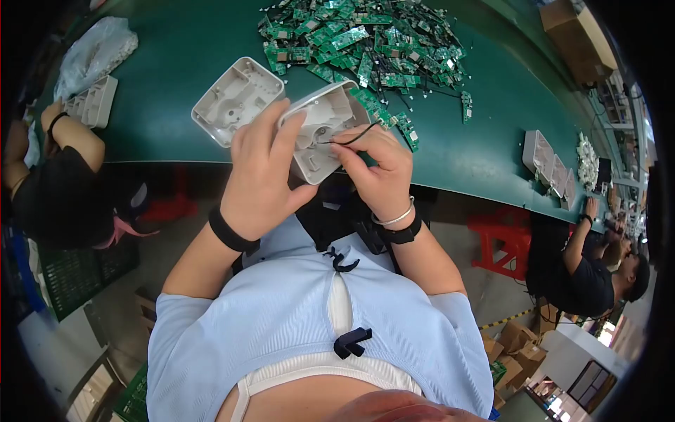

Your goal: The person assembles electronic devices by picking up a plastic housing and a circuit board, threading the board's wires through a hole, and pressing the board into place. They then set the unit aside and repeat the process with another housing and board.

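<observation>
A white plastic housing [309, 162] is tilted up at the table's front edge, its hollow side with posts and ribs facing me. My left hand [256, 179] grips its left side, fingers over the rim and thumb at the lower edge. My right hand [380, 169] pinches a thin black cable [362, 135], whose end reaches into the housing near a round post. Green circuit boards [370, 104] lie just beyond the right hand; whether the cable joins one of them is hidden. Another open housing part [238, 98] rests on the table to the left.
A big heap of green circuit boards [351, 35] with black cables covers the far middle of the green table [162, 119]. A clear bag of white parts [98, 53] lies far left. People work at both sides. A red stool [500, 243] stands at right.
</observation>
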{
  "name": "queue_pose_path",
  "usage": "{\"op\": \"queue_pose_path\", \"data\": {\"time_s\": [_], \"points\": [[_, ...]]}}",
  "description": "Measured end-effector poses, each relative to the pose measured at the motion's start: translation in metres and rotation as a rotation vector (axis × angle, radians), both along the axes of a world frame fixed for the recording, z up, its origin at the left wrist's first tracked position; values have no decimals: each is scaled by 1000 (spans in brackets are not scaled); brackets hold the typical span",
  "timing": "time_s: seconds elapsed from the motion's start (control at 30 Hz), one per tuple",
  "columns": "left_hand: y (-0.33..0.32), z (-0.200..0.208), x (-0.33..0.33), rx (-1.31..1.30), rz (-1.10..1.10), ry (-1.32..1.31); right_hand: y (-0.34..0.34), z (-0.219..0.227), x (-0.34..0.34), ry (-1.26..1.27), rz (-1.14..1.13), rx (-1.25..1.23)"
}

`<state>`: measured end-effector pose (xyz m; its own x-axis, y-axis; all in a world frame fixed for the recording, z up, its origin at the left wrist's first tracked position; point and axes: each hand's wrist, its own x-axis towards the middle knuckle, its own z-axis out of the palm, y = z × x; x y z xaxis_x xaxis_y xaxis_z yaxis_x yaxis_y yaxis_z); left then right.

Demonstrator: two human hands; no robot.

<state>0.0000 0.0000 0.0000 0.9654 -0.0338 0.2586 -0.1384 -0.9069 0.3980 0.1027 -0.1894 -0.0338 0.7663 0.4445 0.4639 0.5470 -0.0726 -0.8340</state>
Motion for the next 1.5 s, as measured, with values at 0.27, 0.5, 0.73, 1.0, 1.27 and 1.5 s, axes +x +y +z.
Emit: {"op": "queue_pose_path", "data": {"time_s": [0.27,0.5,0.73,1.0,1.27,1.5], "points": [[-4,-4,3,-225,37,-145,5,-1,0,-183,-25,-118],[-7,-5,5,-392,-31,-163,13,-10,-8,-79,4,-70],[4,-16,4,-571,-16,-8,-4,4,-4,-303,-54,-246],[11,-14,7,-642,-28,58,-13,-8,6,-232,-326,-168],[14,-14,10,-641,-51,61,-18,0,23,-427,-281,-260],[13,-12,10,-688,-10,110,-26,14,31,-600,-130,-278]]}}
